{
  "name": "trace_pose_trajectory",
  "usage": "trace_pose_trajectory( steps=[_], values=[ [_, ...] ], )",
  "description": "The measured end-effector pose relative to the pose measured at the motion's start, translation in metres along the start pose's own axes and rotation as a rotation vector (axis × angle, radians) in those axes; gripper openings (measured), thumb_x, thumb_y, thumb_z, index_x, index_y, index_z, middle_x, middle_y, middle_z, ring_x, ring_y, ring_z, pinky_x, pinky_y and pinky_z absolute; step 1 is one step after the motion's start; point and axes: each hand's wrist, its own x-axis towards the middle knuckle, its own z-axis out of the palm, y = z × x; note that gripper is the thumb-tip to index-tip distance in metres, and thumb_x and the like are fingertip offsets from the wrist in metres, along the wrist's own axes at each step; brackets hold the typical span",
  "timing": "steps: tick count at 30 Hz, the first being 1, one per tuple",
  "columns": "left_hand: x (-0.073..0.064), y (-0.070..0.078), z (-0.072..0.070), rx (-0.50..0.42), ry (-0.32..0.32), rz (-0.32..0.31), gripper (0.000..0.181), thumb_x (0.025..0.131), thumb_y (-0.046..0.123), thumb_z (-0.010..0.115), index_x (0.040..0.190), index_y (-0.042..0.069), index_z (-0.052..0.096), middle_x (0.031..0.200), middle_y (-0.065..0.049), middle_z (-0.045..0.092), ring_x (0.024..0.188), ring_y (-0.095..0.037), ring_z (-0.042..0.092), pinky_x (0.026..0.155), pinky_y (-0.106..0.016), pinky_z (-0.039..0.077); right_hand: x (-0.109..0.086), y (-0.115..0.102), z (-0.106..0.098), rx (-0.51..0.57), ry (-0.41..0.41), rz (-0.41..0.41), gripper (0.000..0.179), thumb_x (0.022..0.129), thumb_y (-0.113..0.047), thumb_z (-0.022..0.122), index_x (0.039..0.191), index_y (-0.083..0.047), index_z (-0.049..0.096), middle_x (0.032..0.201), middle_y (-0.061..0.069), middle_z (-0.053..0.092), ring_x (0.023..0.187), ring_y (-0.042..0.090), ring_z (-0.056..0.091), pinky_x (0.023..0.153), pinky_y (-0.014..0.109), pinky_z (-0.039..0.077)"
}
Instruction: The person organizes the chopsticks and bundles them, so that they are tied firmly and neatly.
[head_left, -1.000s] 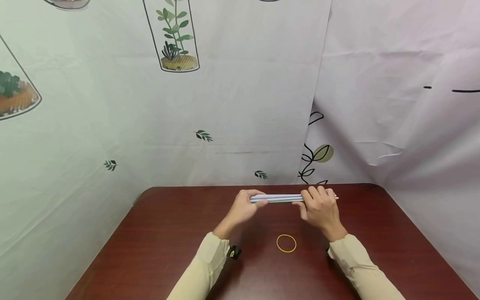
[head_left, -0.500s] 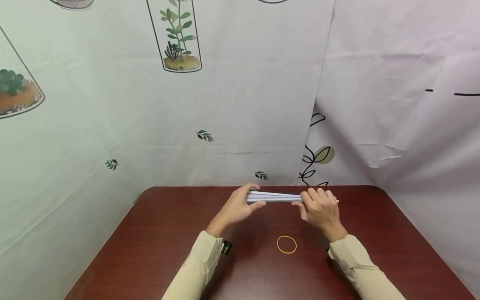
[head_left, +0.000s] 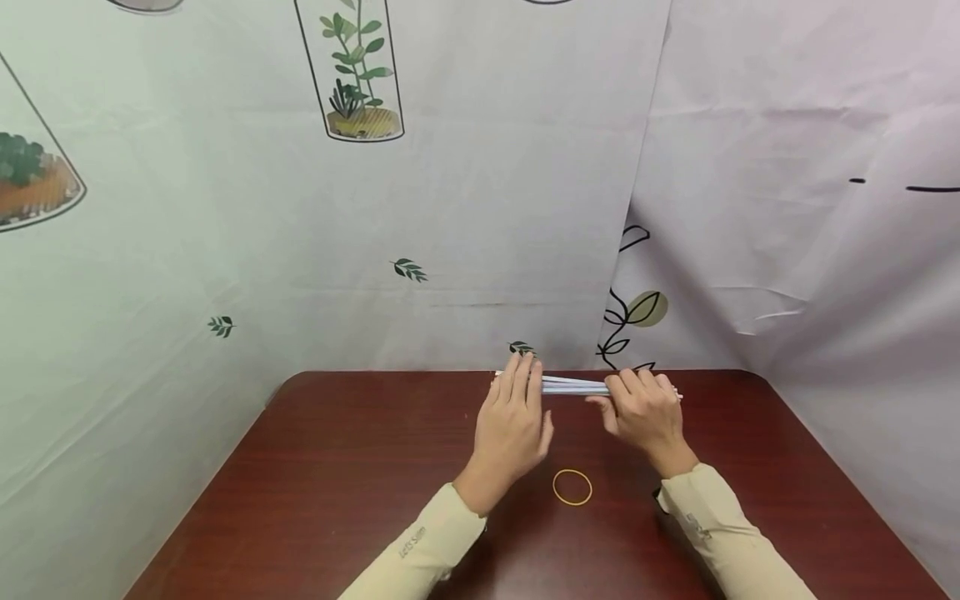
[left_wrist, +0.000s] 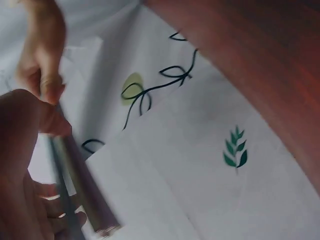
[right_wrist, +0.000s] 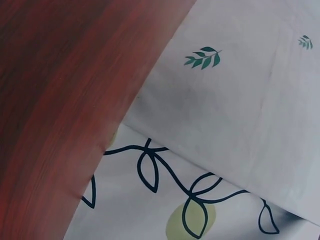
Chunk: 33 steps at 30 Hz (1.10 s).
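Note:
A bundle of thin pale straws (head_left: 573, 387), white and lilac, is held level above the far part of the table. My right hand (head_left: 643, 415) grips its right end, with a few tips poking out past the fingers. Against the left end lies my left hand (head_left: 512, 421), its fingers straight and close together, covering most of that end. In the left wrist view the straws (left_wrist: 86, 182) spread into separate strands near the left fingers (left_wrist: 57, 207). A yellow rubber band (head_left: 572, 487) lies flat on the table, below and between the hands.
The dark red wooden table (head_left: 337, 492) ends at a back edge just behind the hands. Behind it and at both sides hangs a pale printed cloth (head_left: 480, 208) with leaf and plant drawings. The right wrist view shows only table and cloth.
My left hand has gone from holding the left end between thumb and fingers to lying straight-fingered over it. The bundle's left end has risen slightly. The right hand keeps its grip.

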Motion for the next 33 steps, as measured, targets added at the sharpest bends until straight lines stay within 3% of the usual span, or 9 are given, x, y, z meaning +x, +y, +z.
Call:
trace_pose_trajectory(
  steps=[3,7,14,18,20,23,27,30,33],
  values=[
    [-0.002,0.004,0.008,0.045,0.002,-0.017,0.057,0.08,0.024,0.061,0.13,-0.002,0.054,0.128,-0.017,0.059,0.131,-0.034,0.049,0.105,-0.042,0.041,0.003,0.001,-0.001,-0.003,0.022,-0.015,0.057,0.101,-0.049,0.043,0.067,-0.003,0.045,0.06,0.011,0.042,0.048,0.033,0.037,0.042,0.043,0.028],
    [-0.001,0.005,0.017,0.055,0.01,-0.042,0.045,0.076,0.019,0.06,0.118,0.003,0.059,0.106,-0.011,0.058,0.108,-0.03,0.057,0.102,-0.042,0.043,0.008,0.001,-0.002,-0.015,0.062,-0.032,0.058,0.102,-0.048,0.041,0.065,-0.003,0.046,0.06,0.01,0.041,0.047,0.032,0.037,0.041,0.042,0.025],
    [0.001,0.003,0.032,0.082,0.072,-0.062,0.03,0.088,0.03,0.063,0.103,0.005,0.057,0.088,-0.008,0.051,0.08,-0.025,0.047,0.078,-0.036,0.04,0.009,-0.003,-0.001,-0.071,0.116,-0.033,0.062,0.101,-0.051,0.041,0.071,0.0,0.057,0.063,0.012,0.048,0.049,0.033,0.04,0.043,0.044,0.027],
    [0.003,0.001,0.037,0.114,0.128,-0.072,0.014,0.096,0.015,0.048,0.091,0.007,0.057,0.08,-0.007,0.049,0.072,-0.024,0.045,0.071,-0.033,0.039,0.005,-0.005,0.002,-0.089,0.123,-0.015,0.062,0.1,-0.053,0.043,0.074,0.001,0.062,0.065,0.012,0.05,0.051,0.034,0.042,0.046,0.046,0.03],
    [0.005,0.0,0.038,0.129,0.149,-0.076,0.023,0.097,0.006,0.036,0.085,0.008,0.056,0.076,-0.007,0.048,0.069,-0.023,0.044,0.069,-0.033,0.039,0.003,-0.006,0.003,-0.086,0.115,0.0,0.062,0.099,-0.053,0.045,0.077,0.001,0.064,0.066,0.012,0.053,0.052,0.035,0.043,0.048,0.046,0.031],
    [0.008,-0.001,0.036,0.13,0.158,-0.082,0.029,0.096,0.005,0.029,0.081,0.008,0.054,0.074,-0.007,0.047,0.069,-0.024,0.045,0.069,-0.034,0.04,0.0,-0.008,0.003,-0.066,0.077,0.027,0.061,0.098,-0.054,0.048,0.084,0.002,0.068,0.071,0.013,0.057,0.056,0.036,0.047,0.051,0.047,0.033],
    [0.009,-0.002,0.034,0.119,0.143,-0.091,0.02,0.089,0.005,0.037,0.089,0.006,0.057,0.078,-0.007,0.05,0.072,-0.025,0.047,0.07,-0.035,0.041,-0.002,-0.01,0.001,-0.039,0.019,0.05,0.061,0.096,-0.056,0.05,0.092,0.001,0.071,0.076,0.015,0.06,0.059,0.036,0.049,0.054,0.049,0.034],
    [0.008,0.0,0.032,0.096,0.123,-0.098,0.018,0.082,0.007,0.048,0.096,0.006,0.059,0.081,-0.008,0.052,0.074,-0.026,0.048,0.071,-0.035,0.041,-0.002,-0.011,0.0,-0.041,0.014,0.056,0.061,0.096,-0.057,0.048,0.087,-0.001,0.068,0.074,0.014,0.057,0.058,0.036,0.047,0.054,0.049,0.033],
    [0.009,0.002,0.029,0.082,0.092,-0.116,0.014,0.077,0.009,0.056,0.091,0.008,0.058,0.081,-0.007,0.052,0.074,-0.026,0.048,0.073,-0.036,0.042,0.0,-0.011,0.0,-0.051,0.033,0.061,0.06,0.097,-0.057,0.047,0.08,-0.002,0.061,0.071,0.013,0.053,0.056,0.035,0.045,0.053,0.049,0.031]
  ],
)
